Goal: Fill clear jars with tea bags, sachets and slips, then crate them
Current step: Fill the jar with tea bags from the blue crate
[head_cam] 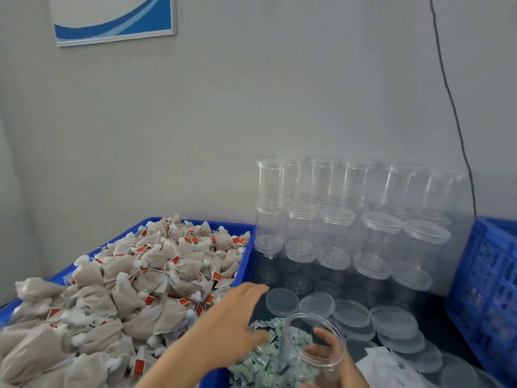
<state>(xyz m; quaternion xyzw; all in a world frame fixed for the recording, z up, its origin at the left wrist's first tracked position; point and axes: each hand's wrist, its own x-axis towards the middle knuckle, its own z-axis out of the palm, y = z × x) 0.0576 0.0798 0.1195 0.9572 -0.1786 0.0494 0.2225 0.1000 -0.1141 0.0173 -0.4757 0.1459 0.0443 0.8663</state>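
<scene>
We see the right hand (326, 357) at five o'clock, its fingers curled round an open clear jar (313, 345) and gripping it, the mouth tipped up toward us; through the wall we make out the fingers (321, 333) on the far side. The left hand (232, 320) reaches in from six o'clock, fingers straight and spread, holding nothing, hovering just above the pile of pale green slips (265, 362) that lies at the jar's nine o'clock side and under it; whether the fingertips touch the slips we cannot tell.

At eight o'clock a blue tray (246, 264) is heaped with beige tea bags (156, 275) bearing red tags; its right wall runs just beside the left hand. At three o'clock stacked empty jars (344, 225), lids on, stand in tiers against the grey wall (251, 107); loose clear lids (352, 313) lie in front of them, near the held jar. At four o'clock a blue crate (486, 275) stands by the stacks; white sachets (383, 362) lie low, right of the right hand. A black cable (450, 102) hangs down the wall at one o'clock; a framed blue-and-white picture (112, 18) sits at eleven o'clock.
</scene>
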